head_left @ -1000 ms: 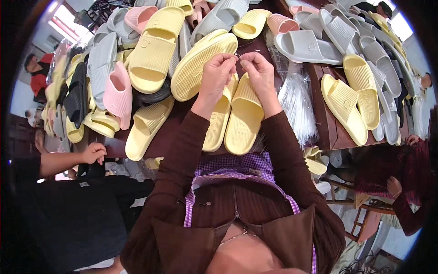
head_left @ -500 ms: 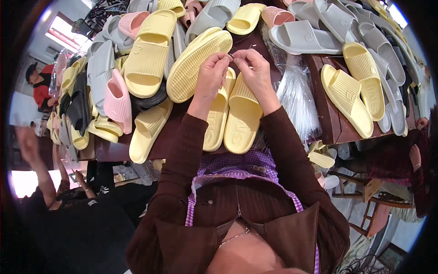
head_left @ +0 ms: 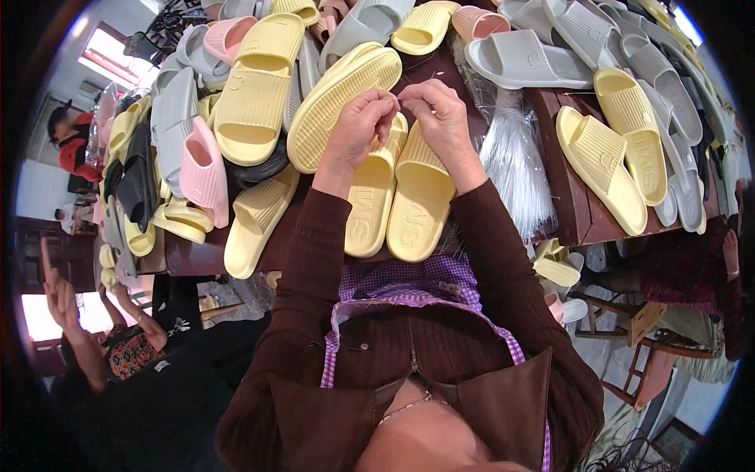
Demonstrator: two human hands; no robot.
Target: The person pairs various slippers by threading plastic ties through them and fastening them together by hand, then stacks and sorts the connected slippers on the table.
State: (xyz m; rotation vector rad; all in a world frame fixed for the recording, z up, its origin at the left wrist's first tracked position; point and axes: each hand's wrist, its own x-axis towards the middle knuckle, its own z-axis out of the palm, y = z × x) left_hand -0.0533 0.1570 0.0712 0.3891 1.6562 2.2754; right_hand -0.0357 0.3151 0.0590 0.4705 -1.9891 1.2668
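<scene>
**Q:** Hands, status?

**A:** My left hand [head_left: 360,126] and right hand [head_left: 440,118] are raised together over the table [head_left: 570,212], fingertips nearly touching. Both pinched tight, thumb vs forefinger, on smth v. thin between them; too small to tell what.

**Q:** Nearest item?

**A:** Yellow slipper pair [head_left: 397,197], soles up, side by side directly under both hands, toes at the near table edge. Hands not touching it as far as I can tell.

**Q:** Surroundings?

**A:** Big yellow slipper [head_left: 338,90] sole-up just left of my l. hand. Bundle of clear plastic ties [head_left: 511,165] just right of the pair. Grey slipper [head_left: 523,59] beyond my r. hand. Pink slipper [head_left: 203,169] further left in the pile. Another person's raised hand [head_left: 59,295] lower left, well apart.
</scene>
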